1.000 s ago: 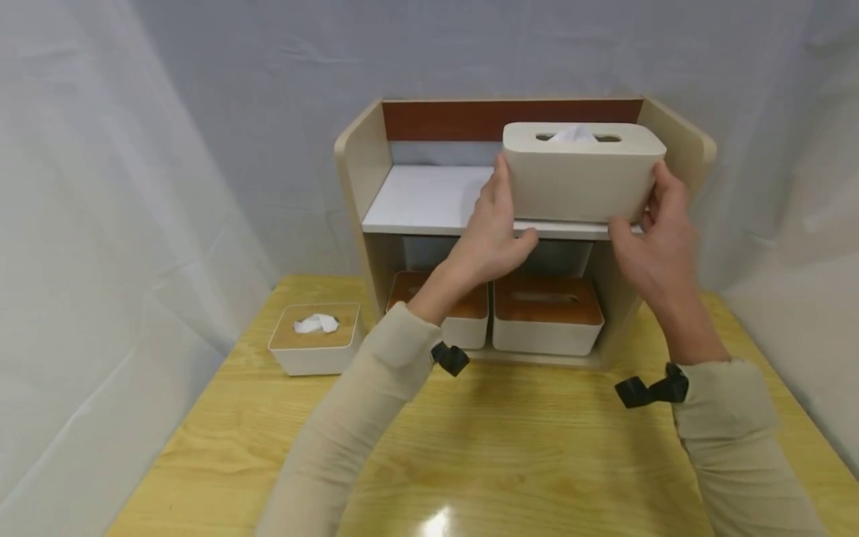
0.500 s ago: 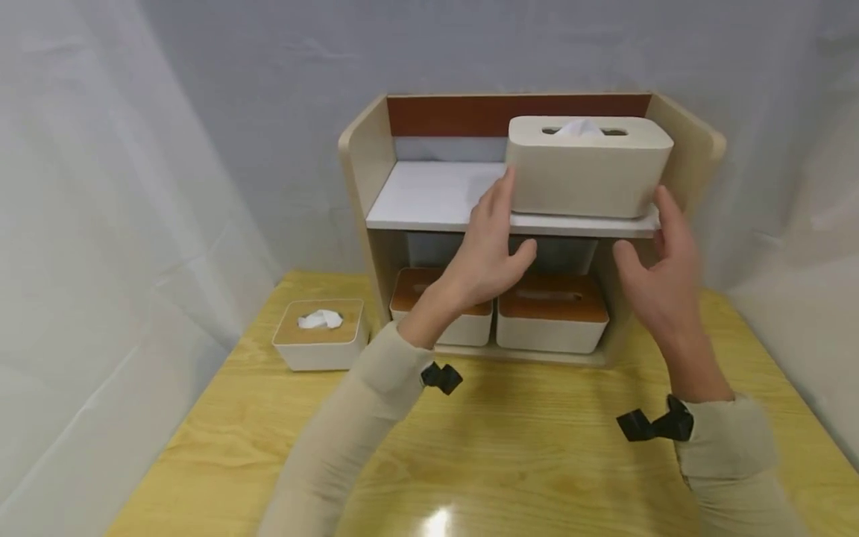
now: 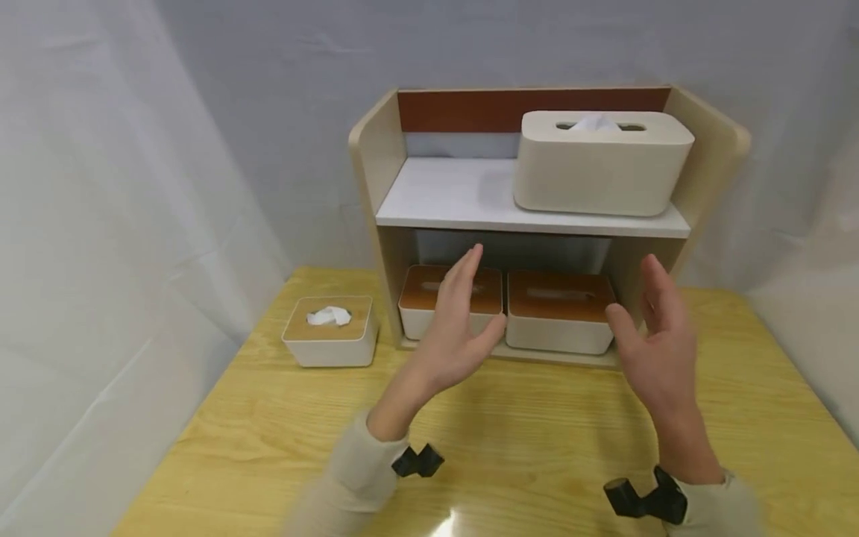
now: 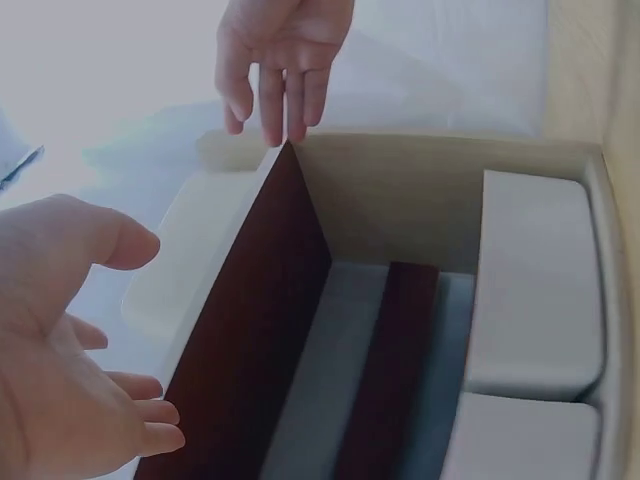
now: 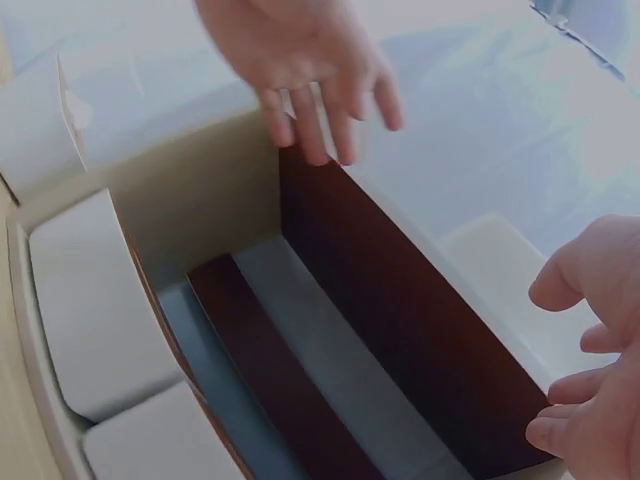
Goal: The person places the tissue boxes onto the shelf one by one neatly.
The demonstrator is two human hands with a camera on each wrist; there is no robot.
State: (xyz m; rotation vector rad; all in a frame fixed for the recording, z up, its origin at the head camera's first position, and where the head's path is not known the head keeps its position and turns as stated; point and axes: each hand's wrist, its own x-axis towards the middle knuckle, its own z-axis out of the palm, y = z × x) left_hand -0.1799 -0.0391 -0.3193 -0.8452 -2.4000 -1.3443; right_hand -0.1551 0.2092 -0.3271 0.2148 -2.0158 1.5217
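A cream tissue box (image 3: 600, 175) with a white tissue showing in its slot stands on the right part of the upper white shelf (image 3: 450, 194), near the side panel. My left hand (image 3: 452, 332) hovers in front of the lower compartment, fingers extended, holding nothing. To its right my right hand (image 3: 661, 343) is also apart from everything, its fingers loosely bent. Both hands appear in the left wrist view, the left hand (image 4: 75, 345) at the near side. From the right wrist view my right hand (image 5: 600, 350) looks relaxed, with nothing in it.
Two white boxes with brown wooden lids, a left one (image 3: 417, 321) and a right one (image 3: 560, 335), sit side by side on the lower shelf. A smaller wood-topped tissue box (image 3: 329, 350) stands on the yellow wooden table (image 3: 255, 440), left of the shelf unit.
Both hands have let go of the cream tissue box and moved down and back towards me. The box stays on the upper shelf.
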